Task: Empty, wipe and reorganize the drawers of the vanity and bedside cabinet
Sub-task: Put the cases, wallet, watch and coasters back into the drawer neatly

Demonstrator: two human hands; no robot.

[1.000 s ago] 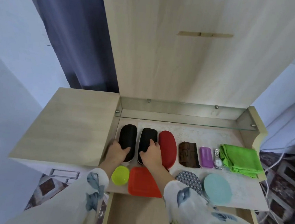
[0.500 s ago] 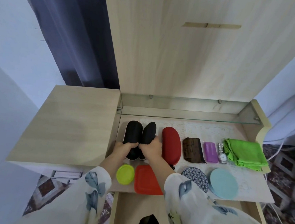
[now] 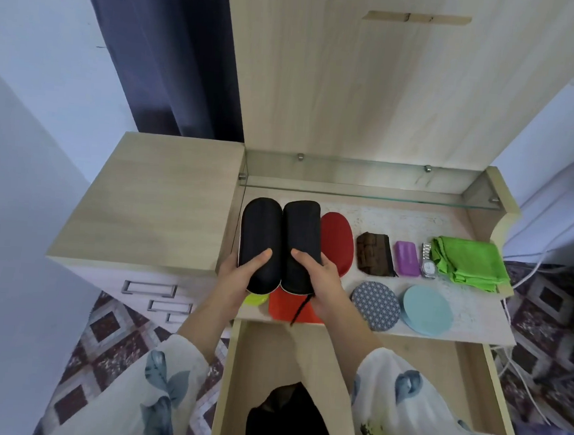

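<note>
Left case (image 3: 261, 246): black, gripped at near end by left hand (image 3: 236, 282). Right case (image 3: 300, 246): black, gripped likewise by right hand (image 3: 325, 285). Held side by side just above counter (image 3: 470, 310), near its front edge. Judged light, rigid, smooth-shelled; best clasped around the middle.

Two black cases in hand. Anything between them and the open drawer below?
Nothing visible. Left hand holds left case, right hand right case, just beyond the open drawer; only a black item lies at its near end.
</note>
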